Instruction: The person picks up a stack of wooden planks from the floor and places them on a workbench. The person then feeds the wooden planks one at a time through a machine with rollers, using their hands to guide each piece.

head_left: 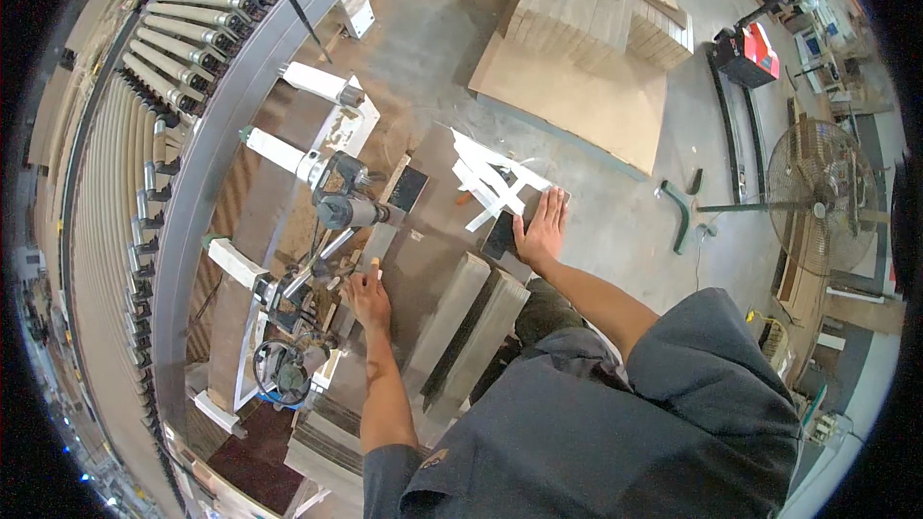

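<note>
My left hand [369,300] rests at the machine side of the brown worktable [433,221], fingers stretched forward. Its fingertips are at the near end of a narrow grey-brown board [381,242] lying along the machine. Whether they press on the board or only lie beside it, I cannot tell. My right hand [544,229] lies flat with fingers extended at the table's right edge, next to crossed strips of white tape [500,188] and a dark flat piece [500,235]. Close to my body, grey boards [448,312] are stacked on the table between my forearms.
Left of the table stands a machine with motor heads [344,210] and a handwheel [284,370]. Beyond it runs a roller conveyor [197,24]. A pallet covered with cardboard [567,111] carries stacked boards [577,19]. Farther right are a red pallet jack [748,56] and a floor fan [820,202].
</note>
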`<move>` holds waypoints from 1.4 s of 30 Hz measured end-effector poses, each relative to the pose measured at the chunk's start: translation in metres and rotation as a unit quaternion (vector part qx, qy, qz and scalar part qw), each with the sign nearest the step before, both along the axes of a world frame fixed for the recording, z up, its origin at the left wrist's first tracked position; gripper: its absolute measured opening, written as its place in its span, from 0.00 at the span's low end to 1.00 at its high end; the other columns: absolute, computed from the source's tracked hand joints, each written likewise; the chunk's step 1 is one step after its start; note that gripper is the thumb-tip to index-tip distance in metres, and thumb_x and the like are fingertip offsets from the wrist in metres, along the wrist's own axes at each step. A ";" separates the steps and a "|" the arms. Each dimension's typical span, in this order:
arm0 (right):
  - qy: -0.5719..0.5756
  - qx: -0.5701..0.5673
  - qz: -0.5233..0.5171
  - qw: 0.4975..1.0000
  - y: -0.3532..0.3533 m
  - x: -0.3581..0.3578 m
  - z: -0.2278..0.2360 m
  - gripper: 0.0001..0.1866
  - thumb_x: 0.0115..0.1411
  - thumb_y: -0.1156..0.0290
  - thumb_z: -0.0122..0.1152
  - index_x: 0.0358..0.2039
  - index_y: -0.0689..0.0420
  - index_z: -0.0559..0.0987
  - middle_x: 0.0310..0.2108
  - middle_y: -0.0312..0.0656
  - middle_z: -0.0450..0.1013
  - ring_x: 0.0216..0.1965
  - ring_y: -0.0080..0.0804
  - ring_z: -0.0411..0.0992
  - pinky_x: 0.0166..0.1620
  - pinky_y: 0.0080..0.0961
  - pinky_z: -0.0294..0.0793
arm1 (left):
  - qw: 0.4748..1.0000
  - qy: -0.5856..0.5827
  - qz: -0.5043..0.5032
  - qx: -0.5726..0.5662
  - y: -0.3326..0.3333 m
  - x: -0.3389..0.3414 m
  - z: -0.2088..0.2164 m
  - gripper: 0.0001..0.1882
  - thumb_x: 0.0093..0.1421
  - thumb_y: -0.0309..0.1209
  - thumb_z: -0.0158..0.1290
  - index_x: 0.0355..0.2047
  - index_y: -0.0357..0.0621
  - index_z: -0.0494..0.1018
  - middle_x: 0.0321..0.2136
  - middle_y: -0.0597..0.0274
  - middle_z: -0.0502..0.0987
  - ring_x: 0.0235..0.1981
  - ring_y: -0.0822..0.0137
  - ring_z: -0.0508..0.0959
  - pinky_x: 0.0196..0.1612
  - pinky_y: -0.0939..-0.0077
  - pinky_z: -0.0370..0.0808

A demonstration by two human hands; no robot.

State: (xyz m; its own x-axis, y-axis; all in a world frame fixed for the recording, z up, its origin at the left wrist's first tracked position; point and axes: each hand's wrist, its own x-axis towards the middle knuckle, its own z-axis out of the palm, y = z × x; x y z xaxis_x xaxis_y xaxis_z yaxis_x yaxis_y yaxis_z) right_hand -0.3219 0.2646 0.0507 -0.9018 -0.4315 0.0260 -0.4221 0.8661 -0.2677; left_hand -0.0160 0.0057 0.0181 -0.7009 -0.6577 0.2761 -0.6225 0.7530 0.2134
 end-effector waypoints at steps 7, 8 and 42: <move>-0.019 0.025 -0.003 0.999 -0.001 -0.004 0.003 0.49 0.69 0.44 0.45 0.74 0.71 0.46 0.78 0.60 0.38 0.79 0.51 0.32 0.78 0.45 0.29 | 1.000 0.003 -0.009 -0.020 -0.002 -0.004 0.005 0.27 0.57 0.25 0.61 0.56 0.64 0.79 0.38 0.60 0.69 0.41 0.51 0.74 0.50 0.47 0.70; -0.022 0.029 -0.004 0.999 -0.001 -0.005 0.002 0.49 0.69 0.43 0.44 0.74 0.71 0.46 0.78 0.59 0.38 0.79 0.51 0.31 0.78 0.45 0.29 | 0.999 0.021 -0.017 -0.039 -0.003 -0.006 0.007 0.27 0.57 0.24 0.60 0.56 0.63 0.79 0.38 0.59 0.69 0.41 0.51 0.74 0.51 0.48 0.70; -0.072 -0.084 -0.004 0.994 0.019 -0.011 0.009 0.48 0.67 0.42 0.47 0.73 0.71 0.54 0.76 0.61 0.44 0.79 0.55 0.37 0.78 0.49 0.33 | 0.981 -0.154 0.107 -0.050 0.032 -0.005 0.021 0.30 0.68 0.40 0.53 0.69 0.49 0.64 0.63 0.51 0.65 0.63 0.43 0.65 0.65 0.37 0.58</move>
State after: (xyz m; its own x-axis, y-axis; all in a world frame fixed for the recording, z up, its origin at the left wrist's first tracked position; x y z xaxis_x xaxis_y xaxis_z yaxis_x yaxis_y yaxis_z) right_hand -0.3328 0.2838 0.0596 -0.9050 -0.4243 -0.0320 -0.3619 0.8071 -0.4665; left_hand -0.0212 0.0375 0.0387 -0.6096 -0.7797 0.1432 -0.7923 0.6053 -0.0772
